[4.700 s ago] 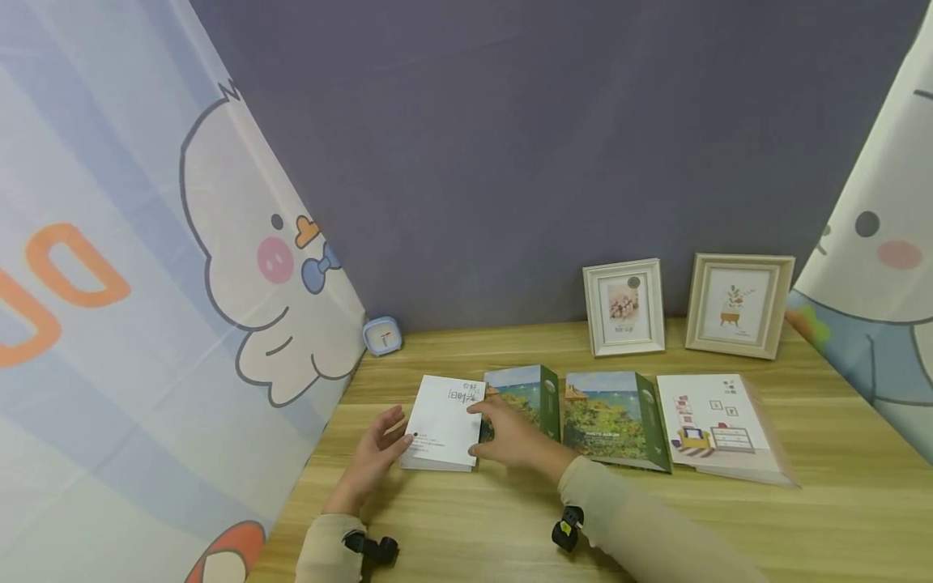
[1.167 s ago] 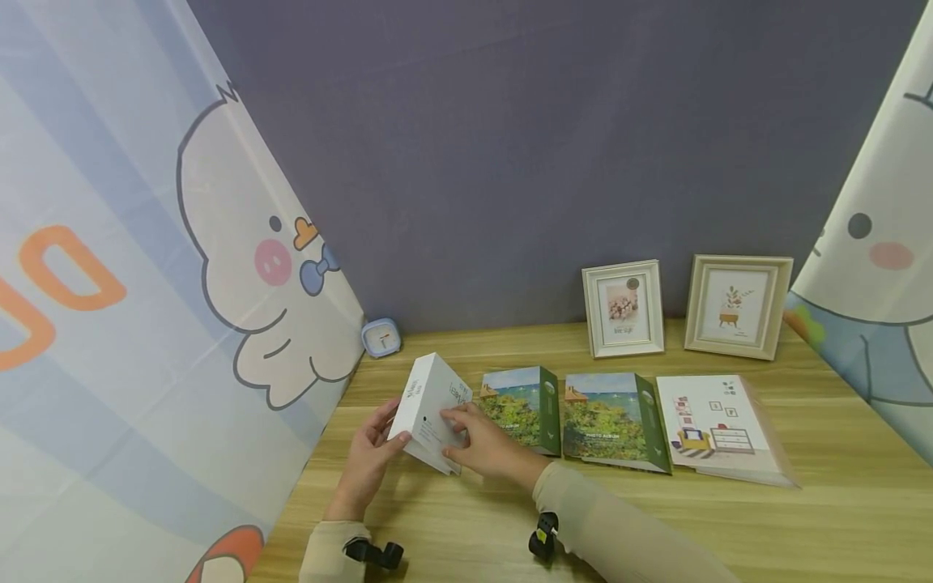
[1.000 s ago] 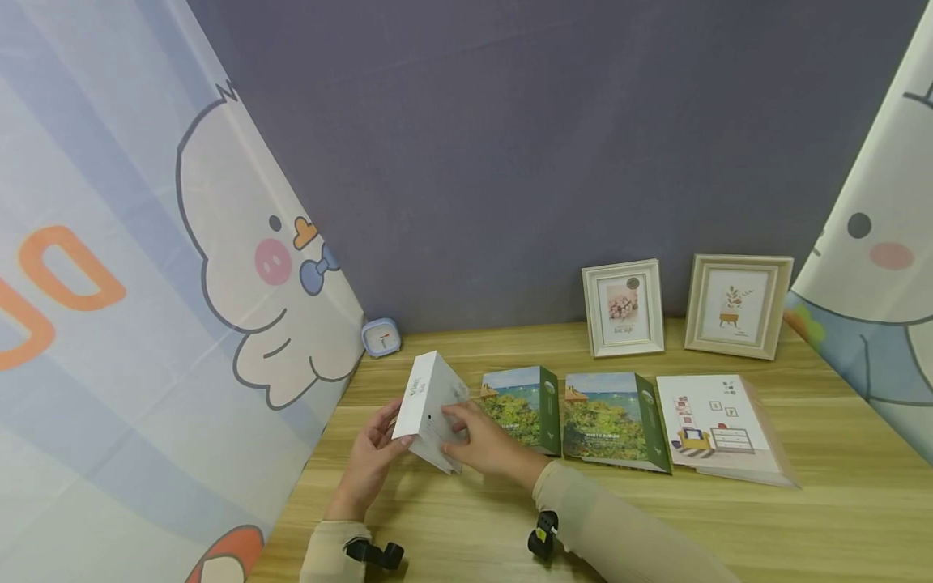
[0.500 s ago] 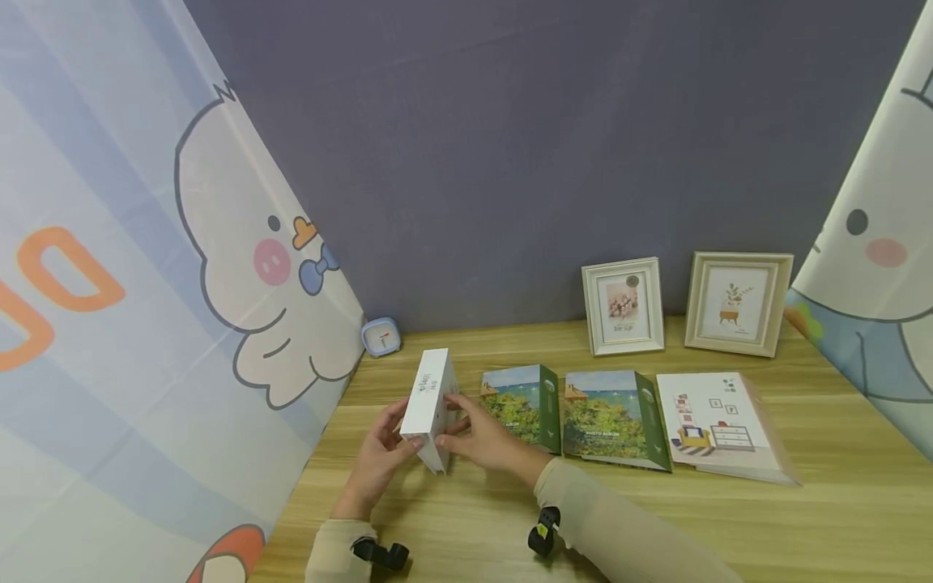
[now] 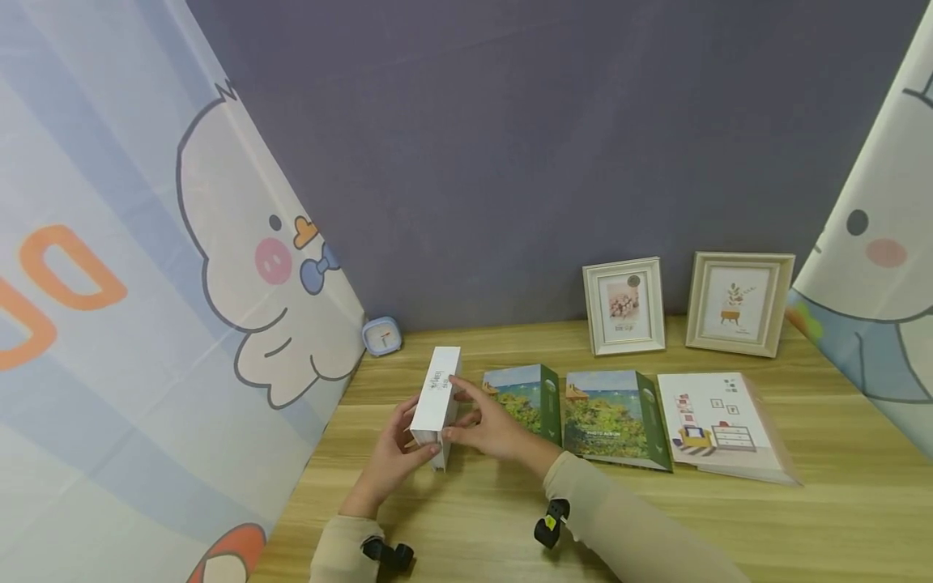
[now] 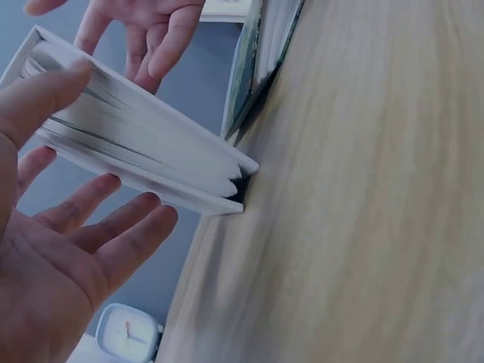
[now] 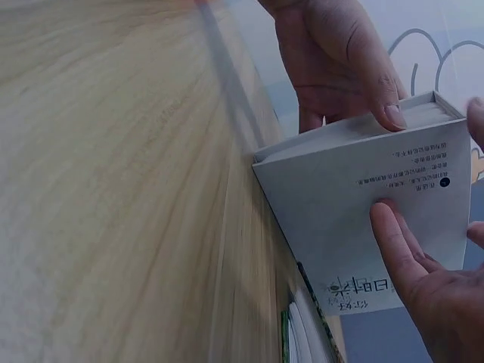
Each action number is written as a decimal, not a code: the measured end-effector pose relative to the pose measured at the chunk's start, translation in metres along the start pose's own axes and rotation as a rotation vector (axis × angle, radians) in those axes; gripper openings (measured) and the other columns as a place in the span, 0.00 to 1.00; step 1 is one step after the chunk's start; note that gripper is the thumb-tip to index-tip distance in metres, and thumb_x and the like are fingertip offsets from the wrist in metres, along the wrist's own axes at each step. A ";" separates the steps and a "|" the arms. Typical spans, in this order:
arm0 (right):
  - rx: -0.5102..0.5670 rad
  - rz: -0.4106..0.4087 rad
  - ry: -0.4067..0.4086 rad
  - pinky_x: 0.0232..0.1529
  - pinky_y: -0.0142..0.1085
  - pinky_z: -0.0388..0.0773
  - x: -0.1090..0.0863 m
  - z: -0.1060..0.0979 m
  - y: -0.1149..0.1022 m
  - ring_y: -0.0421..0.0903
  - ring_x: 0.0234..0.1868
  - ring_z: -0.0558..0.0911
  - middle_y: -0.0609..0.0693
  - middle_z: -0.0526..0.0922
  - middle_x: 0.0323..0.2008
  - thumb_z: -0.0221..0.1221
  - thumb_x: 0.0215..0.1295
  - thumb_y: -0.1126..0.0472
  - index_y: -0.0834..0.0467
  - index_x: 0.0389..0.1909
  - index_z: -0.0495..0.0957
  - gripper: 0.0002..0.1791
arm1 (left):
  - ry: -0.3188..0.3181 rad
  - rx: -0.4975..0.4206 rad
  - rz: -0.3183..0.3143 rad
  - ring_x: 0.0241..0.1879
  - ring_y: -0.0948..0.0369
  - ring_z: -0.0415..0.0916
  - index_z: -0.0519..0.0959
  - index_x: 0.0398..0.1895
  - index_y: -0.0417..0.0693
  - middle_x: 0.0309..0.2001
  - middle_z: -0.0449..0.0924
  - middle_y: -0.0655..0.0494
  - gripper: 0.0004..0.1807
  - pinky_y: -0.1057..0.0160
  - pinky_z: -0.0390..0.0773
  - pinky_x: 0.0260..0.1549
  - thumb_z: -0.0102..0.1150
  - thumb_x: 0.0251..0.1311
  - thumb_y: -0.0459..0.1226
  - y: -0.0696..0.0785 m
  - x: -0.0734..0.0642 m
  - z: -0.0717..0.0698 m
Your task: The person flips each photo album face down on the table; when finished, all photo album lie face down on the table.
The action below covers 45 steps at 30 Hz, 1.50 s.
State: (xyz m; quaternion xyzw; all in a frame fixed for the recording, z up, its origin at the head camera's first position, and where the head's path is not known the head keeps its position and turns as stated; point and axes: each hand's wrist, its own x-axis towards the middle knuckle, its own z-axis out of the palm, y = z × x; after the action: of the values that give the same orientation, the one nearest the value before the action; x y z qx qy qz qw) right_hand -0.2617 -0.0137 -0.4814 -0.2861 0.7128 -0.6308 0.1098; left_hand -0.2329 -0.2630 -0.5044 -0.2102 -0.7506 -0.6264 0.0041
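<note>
A white photo album [image 5: 437,397] stands spine up on the wooden table, its lower corner touching the wood in the left wrist view. My left hand [image 5: 394,460] holds it from the left, with the thumb on the page edges and the fingers [image 6: 132,234] spread along the cover. From the right, my right hand [image 5: 496,425] touches it: the index finger lies on the spine and the thumb rests against the printed cover [image 7: 325,219]. Close beyond that hand stands a green landscape photo album [image 5: 521,397], partly hidden by it.
Further right are a second green photo album [image 5: 612,413] and a white one with a furniture drawing [image 5: 717,425]. Two picture frames [image 5: 624,308] lean at the back. A small blue clock [image 5: 381,336] sits at the back left corner.
The white album has been tipped from lying cover up to standing spine up, turned between both hands. My right index finger has moved from the cover onto the spine. Other things have not moved.
</note>
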 end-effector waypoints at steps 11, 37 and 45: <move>0.011 0.018 -0.006 0.46 0.44 0.85 -0.004 -0.009 0.006 0.51 0.54 0.83 0.57 0.67 0.73 0.75 0.65 0.54 0.40 0.84 0.51 0.54 | 0.013 0.101 0.038 0.67 0.40 0.72 0.65 0.80 0.53 0.74 0.67 0.45 0.43 0.43 0.78 0.60 0.73 0.63 0.30 0.005 0.005 0.006; -0.096 0.063 0.026 0.45 0.42 0.86 -0.008 -0.017 0.018 0.54 0.53 0.86 0.66 0.69 0.71 0.75 0.63 0.60 0.64 0.80 0.58 0.50 | 0.044 0.168 -0.062 0.78 0.42 0.54 0.80 0.67 0.45 0.74 0.70 0.46 0.30 0.38 0.52 0.74 0.75 0.60 0.30 -0.010 0.003 -0.003; -0.190 0.106 0.030 0.44 0.43 0.85 -0.008 -0.015 0.021 0.54 0.51 0.85 0.61 0.79 0.60 0.75 0.63 0.56 0.64 0.79 0.61 0.49 | 0.042 0.171 -0.070 0.79 0.44 0.54 0.82 0.63 0.44 0.73 0.71 0.47 0.28 0.35 0.51 0.74 0.77 0.58 0.29 -0.017 0.005 -0.006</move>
State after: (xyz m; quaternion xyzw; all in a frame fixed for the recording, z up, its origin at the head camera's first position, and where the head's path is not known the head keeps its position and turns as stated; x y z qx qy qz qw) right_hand -0.2687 0.0044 -0.5001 -0.2479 0.7851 -0.5578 0.1047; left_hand -0.2442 -0.2696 -0.5173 -0.1694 -0.8081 -0.5639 0.0159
